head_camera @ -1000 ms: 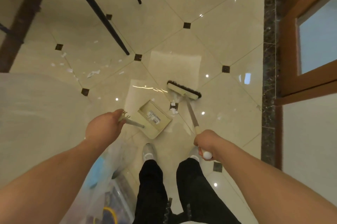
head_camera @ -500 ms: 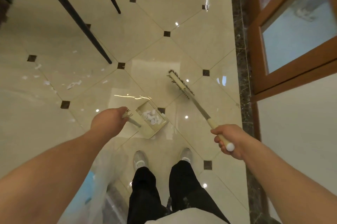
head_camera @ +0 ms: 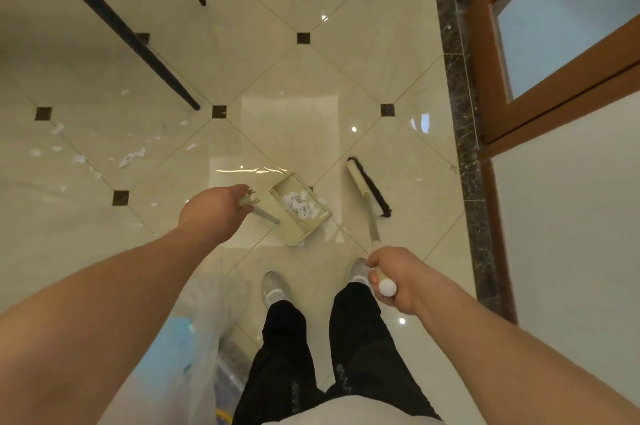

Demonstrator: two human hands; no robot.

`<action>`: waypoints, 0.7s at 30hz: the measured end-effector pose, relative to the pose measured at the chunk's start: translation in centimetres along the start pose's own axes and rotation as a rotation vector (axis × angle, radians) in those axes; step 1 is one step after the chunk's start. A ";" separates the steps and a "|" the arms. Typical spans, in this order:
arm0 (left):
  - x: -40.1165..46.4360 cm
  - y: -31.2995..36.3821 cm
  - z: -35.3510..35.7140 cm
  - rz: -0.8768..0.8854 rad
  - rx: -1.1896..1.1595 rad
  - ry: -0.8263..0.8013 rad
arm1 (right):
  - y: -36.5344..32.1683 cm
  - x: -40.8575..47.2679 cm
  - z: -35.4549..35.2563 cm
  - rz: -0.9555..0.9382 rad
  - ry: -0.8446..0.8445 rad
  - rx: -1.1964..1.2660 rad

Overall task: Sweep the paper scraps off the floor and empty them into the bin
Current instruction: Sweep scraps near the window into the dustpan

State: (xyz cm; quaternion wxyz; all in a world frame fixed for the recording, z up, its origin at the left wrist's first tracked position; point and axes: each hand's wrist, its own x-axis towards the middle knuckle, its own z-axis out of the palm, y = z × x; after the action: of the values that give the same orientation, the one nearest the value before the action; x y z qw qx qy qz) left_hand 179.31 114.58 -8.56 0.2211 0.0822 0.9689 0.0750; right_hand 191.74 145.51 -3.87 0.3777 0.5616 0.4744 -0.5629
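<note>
At the bottom of the frame, two legs in black trousers (head_camera: 311, 355) end in grey shoes (head_camera: 274, 288) planted on the glossy cream tiled floor (head_camera: 311, 78). At lower left, beside the left leg, stands a bin (head_camera: 207, 338) lined with a clear plastic bag. The right hand (head_camera: 398, 277), lower centre right, is closed around the top of the broom (head_camera: 369, 187) handle, its white end cap showing at the fist. The broom head rests on the floor just right of the dustpan. The left hand (head_camera: 216, 208), centre of frame, is wrapped around the dustpan (head_camera: 299, 208) handle. The beige pan sits on or just above the floor; which one cannot be told. A heap of white paper scraps (head_camera: 299, 208) lies inside it. Further out, at centre left, loose scraps (head_camera: 130, 158) remain scattered over the tiles. Beyond them, in the upper left, dark slanted table legs (head_camera: 128, 37) rise to a pale tabletop. A dark marble border (head_camera: 460, 95) and a wooden door frame (head_camera: 554, 78) run along the right side.
</note>
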 end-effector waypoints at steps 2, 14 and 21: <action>0.4 0.2 -0.3 0.008 0.016 -0.012 | -0.2 -1.2 -0.2 0.001 -0.050 0.040; -2.2 -0.8 -4.2 -0.016 0.057 0.041 | -4.8 -4.2 -0.2 -0.165 -0.001 -0.034; -5.1 -7.1 -4.9 -0.002 0.054 -0.010 | -2.5 -1.9 4.8 -0.094 0.001 0.002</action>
State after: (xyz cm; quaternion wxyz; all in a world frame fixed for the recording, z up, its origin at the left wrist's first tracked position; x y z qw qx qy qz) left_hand 180.76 106.14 -3.37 0.2239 0.0873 0.9695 0.0482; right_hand 188.19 141.36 -2.09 0.3499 0.5394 0.5000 -0.5801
